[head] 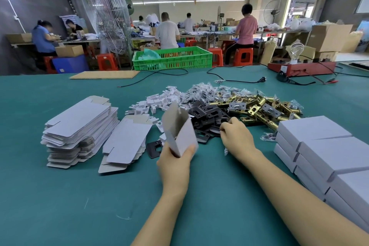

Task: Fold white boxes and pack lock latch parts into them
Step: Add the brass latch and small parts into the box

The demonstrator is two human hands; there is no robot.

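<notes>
Here the left hand (175,163) is gripping the lower end of a half-erected white cardboard box (178,132), fingers curled round it and its open mouth tilting up toward the parts, presumably so pieces can drop straight in. The right hand (236,136) is reaching into the pile of flat black metal strike plates (207,117), fingers bent down onto them and apparently pinching one, though the fingertips are hidden. Just beyond, brass-coloured cylindrical latch bolts (257,109) are lying heaped, all within easy reach on the green table (79,205). Flat white box blanks (83,126) are waiting stacked to the left, and finished closed white boxes (323,152) are sitting stacked to the right.
</notes>
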